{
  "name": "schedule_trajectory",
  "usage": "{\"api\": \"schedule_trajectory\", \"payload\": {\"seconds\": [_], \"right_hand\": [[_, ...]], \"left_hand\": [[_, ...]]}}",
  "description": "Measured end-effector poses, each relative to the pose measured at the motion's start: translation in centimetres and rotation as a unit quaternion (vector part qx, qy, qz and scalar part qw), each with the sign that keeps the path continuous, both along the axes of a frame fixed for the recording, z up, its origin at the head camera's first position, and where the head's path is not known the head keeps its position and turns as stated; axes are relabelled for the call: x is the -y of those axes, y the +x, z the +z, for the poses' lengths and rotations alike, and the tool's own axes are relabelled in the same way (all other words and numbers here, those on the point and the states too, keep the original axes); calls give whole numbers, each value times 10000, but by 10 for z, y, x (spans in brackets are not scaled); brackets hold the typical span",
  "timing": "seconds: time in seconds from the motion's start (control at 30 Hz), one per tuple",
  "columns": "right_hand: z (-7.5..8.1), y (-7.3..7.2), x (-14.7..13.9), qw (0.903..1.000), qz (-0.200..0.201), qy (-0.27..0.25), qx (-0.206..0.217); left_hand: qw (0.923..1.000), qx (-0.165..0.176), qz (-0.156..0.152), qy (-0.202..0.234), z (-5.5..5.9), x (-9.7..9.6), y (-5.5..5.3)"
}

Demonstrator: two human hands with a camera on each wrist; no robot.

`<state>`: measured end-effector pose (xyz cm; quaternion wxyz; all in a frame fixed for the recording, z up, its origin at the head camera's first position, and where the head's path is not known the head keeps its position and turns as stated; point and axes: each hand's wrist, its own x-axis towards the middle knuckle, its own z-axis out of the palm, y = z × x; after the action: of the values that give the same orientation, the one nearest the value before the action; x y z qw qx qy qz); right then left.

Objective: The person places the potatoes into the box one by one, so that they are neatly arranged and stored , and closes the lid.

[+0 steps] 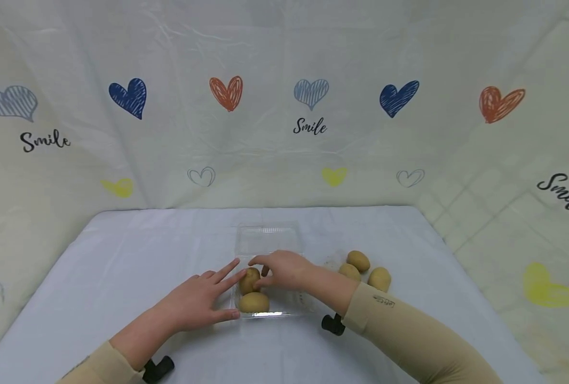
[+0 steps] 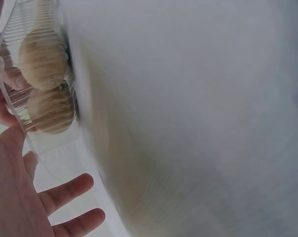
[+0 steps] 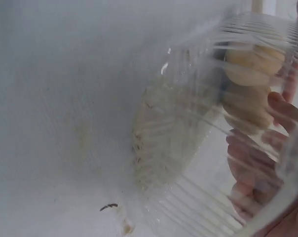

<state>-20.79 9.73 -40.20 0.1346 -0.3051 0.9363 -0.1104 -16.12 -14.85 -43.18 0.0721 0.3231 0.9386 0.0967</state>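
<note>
Reaching into the clear plastic box (image 1: 286,305), the right hand (image 1: 286,268) has its thumb and pointing finger bent beside the back potato (image 1: 249,281). The thumb looks very close to it, but one cannot tell if the two are pinching it. Just in front of it, the front potato (image 1: 254,303) lies on its side. Both sit at the left end of the box, and the lid (image 1: 269,238) is up and open at the back. The left hand (image 1: 200,301) is by the left edge with its fingers spread wide apart, not wrapped around anything.

Three more potatoes (image 1: 358,261) lie close to each other on the white cloth (image 1: 145,250), to the right of the box. The right sleeve (image 1: 409,336) hides a bit of one. Behind, the wall sheet (image 1: 265,37) has hearts and the word "Smile".
</note>
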Motion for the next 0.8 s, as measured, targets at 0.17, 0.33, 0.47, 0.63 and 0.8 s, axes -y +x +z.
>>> {"api": "schedule_trajectory", "payload": {"seconds": [0.17, 0.33, 0.47, 0.63, 0.8], "right_hand": [[6, 0, -7, 9998, -79, -130, 101], [14, -1, -18, 9991, -58, -389, 163], [21, -2, -27, 9985, -112, -518, 161], [27, -4, -41, 9969, -269, -719, 173], [31, -4, -61, 9944, -410, -961, 179]], "left_hand": [[10000, 21, 68, -64, -2, 1, 0], [9999, -27, 86, -86, -2, 1, 0], [9999, -37, 86, -88, -1, 0, 0], [9999, -67, 73, -68, -1, 0, 0], [10000, -46, 72, -39, -1, 0, 0]]}}
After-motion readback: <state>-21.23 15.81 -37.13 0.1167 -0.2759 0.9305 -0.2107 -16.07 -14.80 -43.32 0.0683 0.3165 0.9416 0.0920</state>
